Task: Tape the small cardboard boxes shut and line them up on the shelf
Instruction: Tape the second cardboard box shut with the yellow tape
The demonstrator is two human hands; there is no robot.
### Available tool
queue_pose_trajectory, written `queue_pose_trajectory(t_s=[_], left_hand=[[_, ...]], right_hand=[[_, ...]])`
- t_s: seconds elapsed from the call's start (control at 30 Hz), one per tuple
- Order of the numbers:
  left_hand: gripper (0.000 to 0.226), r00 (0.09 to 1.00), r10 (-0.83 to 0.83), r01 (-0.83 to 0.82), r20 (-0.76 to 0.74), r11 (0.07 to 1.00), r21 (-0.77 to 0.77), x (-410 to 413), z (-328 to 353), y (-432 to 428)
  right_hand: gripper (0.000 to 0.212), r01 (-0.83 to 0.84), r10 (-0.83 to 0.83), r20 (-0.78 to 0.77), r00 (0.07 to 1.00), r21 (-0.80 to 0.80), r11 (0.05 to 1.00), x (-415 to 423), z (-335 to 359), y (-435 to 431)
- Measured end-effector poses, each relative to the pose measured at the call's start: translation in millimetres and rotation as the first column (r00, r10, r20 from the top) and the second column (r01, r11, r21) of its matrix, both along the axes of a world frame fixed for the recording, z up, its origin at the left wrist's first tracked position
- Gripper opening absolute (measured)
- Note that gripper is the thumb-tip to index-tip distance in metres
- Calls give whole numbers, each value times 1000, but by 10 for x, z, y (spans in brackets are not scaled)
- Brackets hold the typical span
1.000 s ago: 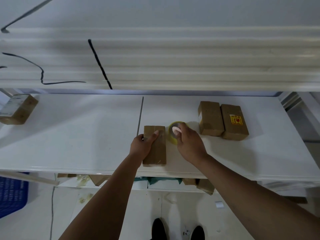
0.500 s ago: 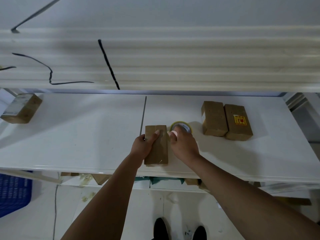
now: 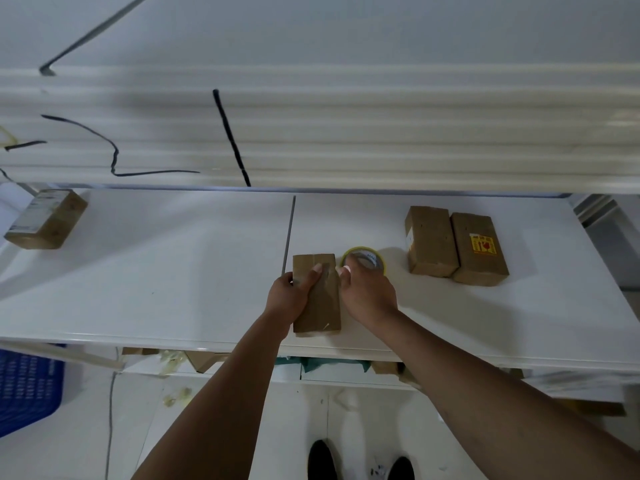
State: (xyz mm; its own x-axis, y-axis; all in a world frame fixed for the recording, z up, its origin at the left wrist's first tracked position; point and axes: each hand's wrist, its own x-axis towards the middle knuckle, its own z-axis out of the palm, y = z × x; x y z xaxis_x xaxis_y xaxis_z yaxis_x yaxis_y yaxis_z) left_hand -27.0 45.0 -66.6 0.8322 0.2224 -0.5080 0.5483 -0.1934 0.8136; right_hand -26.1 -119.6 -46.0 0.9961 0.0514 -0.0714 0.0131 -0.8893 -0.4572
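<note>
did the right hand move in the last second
Yes. The right hand shifted left, toward the shelf seam: its fingertips have gone from the hole of the tape roll to its left rim, beside the box the left hand holds.

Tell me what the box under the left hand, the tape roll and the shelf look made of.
Box: matte brown cardboard, dull surface, folded edges. Tape roll: yellowish translucent plastic film, glossy rim. Shelf: smooth white board with a faint sheen, laminate or painted metal; cannot tell which.
</note>
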Motion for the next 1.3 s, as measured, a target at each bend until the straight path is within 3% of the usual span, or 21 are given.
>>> queue_pose_trajectory(t_s=[0.4,0.53,0.67,0.8,0.9,1.0,1.1,1.3], left_hand=[[63,995,99,-100,-20,994,-47,55,-80,-9],[63,994,96,-100,-44,990,-103,18,-46,13],[53,995,79,-90,-64,980,-177,-32,3,44],[53,995,83,-93,-58,974,-208,-78,13,30],[48,993,102,-113,-59,968,-225,-82,24,8],[50,994,102,-110,-51,971,-213,-64,40,1],[51,992,114,-121,-45,968,-221,-71,75,-1],[39,989,147,-146,-10,972,-182,-119,121,63]], right_hand=[[30,-196,194,-34,980,-87,977,-39,-24,-236],[26,-65,67,-38,997,49,997,-31,23,-306],[20,81,-91,58,994,161,984,-128,8,-543],[23,144,-146,35,989,49,988,-252,-209,-944],[27,97,-101,-40,994,-84,992,-332,-369,-1118],[26,55,-47,43,998,-206,977,-352,-455,-1124],[35,123,-88,121,989,-320,939,-305,-413,-999],[44,183,-195,-20,981,-261,948,-170,-263,-785]])
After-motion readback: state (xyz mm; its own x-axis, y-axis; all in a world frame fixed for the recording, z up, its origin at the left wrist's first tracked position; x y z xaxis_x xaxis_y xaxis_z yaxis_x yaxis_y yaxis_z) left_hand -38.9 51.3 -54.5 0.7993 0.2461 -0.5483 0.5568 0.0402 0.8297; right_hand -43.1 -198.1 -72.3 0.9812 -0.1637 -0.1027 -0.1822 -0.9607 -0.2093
